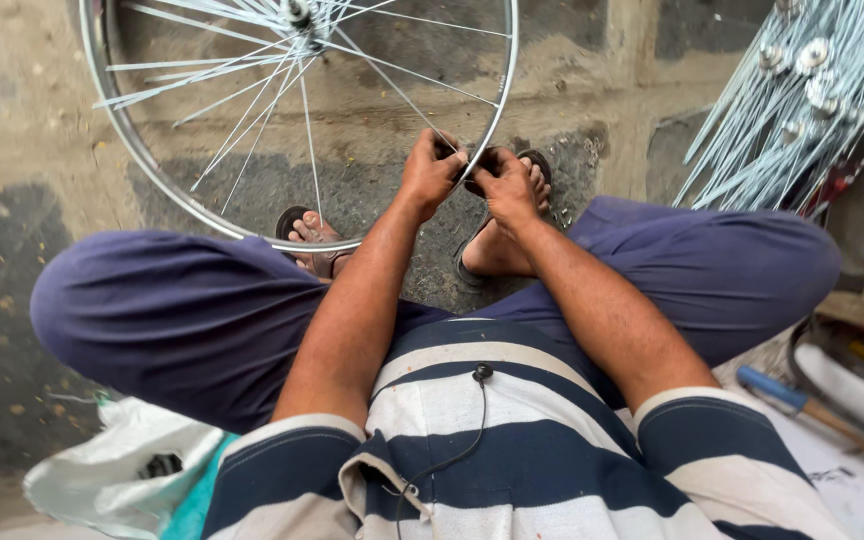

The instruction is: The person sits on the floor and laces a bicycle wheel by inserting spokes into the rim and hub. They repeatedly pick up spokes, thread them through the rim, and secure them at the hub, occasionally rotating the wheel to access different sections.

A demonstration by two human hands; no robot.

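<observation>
Both hands meet at frame centre on the wheel rim (157, 180): left hand (430, 172) and right hand (502, 183), fingers pinched at a spoke (397, 92) end. Spoke bundle (792, 100) upper right; white bag (112, 470) lower left; knees flank the arms.

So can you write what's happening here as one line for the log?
left hand: pinching spoke at round silver metal wheel rim | right hand: at same spot on rim | rim: upright, above sandalled feet

Wheel rim (157, 180): silver, shiny
Spokes (252, 110): silver-white
Trousers (182, 320): plain dark blue
Shirt (512, 450): navy and white stripes
Sandals (297, 222): dark brown
Bag (102, 470): white
Tool handle (770, 388): blue
</observation>
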